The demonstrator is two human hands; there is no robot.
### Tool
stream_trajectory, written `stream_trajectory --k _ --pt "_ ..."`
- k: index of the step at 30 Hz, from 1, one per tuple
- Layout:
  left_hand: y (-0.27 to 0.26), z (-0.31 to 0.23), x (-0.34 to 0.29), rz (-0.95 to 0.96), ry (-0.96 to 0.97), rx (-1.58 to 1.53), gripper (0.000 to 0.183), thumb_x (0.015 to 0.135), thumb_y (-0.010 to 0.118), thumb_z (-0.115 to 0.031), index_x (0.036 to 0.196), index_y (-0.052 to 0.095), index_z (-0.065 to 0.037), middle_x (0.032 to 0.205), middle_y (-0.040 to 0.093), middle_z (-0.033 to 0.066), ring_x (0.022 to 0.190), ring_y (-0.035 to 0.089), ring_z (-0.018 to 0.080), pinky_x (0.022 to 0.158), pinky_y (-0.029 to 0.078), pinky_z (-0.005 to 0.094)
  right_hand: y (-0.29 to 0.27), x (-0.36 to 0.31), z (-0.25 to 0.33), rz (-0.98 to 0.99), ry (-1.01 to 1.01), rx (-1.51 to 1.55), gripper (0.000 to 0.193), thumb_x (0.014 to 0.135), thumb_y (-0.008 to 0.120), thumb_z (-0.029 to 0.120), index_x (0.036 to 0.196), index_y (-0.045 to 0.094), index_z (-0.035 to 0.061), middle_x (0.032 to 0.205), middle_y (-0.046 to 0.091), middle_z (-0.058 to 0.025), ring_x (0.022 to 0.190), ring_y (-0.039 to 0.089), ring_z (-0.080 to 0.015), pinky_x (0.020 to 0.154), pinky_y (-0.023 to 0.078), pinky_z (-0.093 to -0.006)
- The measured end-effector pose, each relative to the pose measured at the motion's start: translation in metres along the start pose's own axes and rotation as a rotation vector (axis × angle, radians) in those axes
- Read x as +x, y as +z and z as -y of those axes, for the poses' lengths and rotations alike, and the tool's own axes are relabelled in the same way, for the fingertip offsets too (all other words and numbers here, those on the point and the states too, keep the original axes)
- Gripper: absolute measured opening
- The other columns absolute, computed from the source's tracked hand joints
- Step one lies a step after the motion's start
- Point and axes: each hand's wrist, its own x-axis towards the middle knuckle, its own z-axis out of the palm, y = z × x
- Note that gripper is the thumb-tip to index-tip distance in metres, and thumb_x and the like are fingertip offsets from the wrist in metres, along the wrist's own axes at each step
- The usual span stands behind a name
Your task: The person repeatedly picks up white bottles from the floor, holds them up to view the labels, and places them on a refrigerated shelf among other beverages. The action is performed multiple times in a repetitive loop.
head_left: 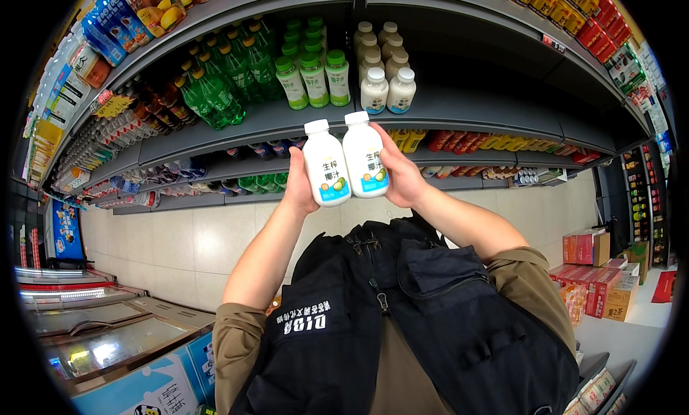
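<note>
Two white drink bottles with white caps and blue-bottomed labels are held side by side in front of the shelf. My left hand (300,185) is closed round the left white bottle (327,164); my right hand (403,177) grips the right white bottle (367,157). Both bottles are nearly upright, leaning slightly, their sides close together. Beyond them on the grey shelf (459,114) stand two rows of matching white bottles (387,91), several deep. To the left of these are green-capped white-and-green bottles (314,83).
Green soda bottles (230,78) fill the shelf further left, with dark bottles (154,103) beyond. Lower shelves hold more drinks. A glass-topped freezer (100,336) stands at the lower left. Cardboard boxes (596,286) are stacked on the tiled floor (179,250) at the right.
</note>
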Motion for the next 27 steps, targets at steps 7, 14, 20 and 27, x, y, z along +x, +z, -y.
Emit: stream_trajectory --k 7,14,20,27 --pt "0.0 0.007 -0.003 0.097 0.052 0.074 0.086 0.091 0.035 -0.075 0.145 0.038 -0.007 0.139 0.053 0.0139 0.124 0.056 0.0294 0.102 0.049 0.0462 0.0 -0.001 -0.003 0.072 -0.115 -0.168 0.093 0.088 0.072 0.028 0.157 0.012 0.015 0.153 0.032 -0.0104 0.141 0.035 -0.0242 0.113 0.036 -0.0395" --pt "0.017 0.0 -0.006 0.001 0.088 0.038 0.075 0.098 0.027 -0.067 0.141 0.045 -0.009 0.136 0.056 0.0129 0.125 0.056 0.0298 0.102 0.048 0.0461 0.003 0.0 -0.002 0.057 -0.027 0.111 0.082 0.09 0.062 0.03 0.156 0.017 0.0154 0.152 0.036 -0.0093 0.139 0.038 -0.0251 0.114 0.035 -0.0424" --pt "0.019 0.002 -0.009 -0.01 0.061 -0.006 0.075 0.098 0.027 -0.067 0.14 0.045 -0.008 0.134 0.057 0.0116 0.122 0.058 0.0281 0.102 0.048 0.0454 -0.013 0.002 -0.007 0.132 0.008 0.101 0.077 0.089 0.061 0.035 0.153 0.025 0.0126 0.147 0.043 -0.0087 0.135 0.045 -0.0241 0.112 0.037 -0.0427" --pt "0.001 0.014 -0.009 0.097 0.131 0.163 0.072 0.094 0.051 -0.06 0.139 0.043 -0.005 0.13 0.057 0.013 0.117 0.06 0.0249 0.097 0.051 0.0406 -0.02 -0.003 -0.015 0.158 0.005 0.039 0.077 0.091 0.062 0.051 0.149 0.032 0.0094 0.142 0.048 -0.0095 0.132 0.048 -0.0254 0.11 0.04 -0.0426"
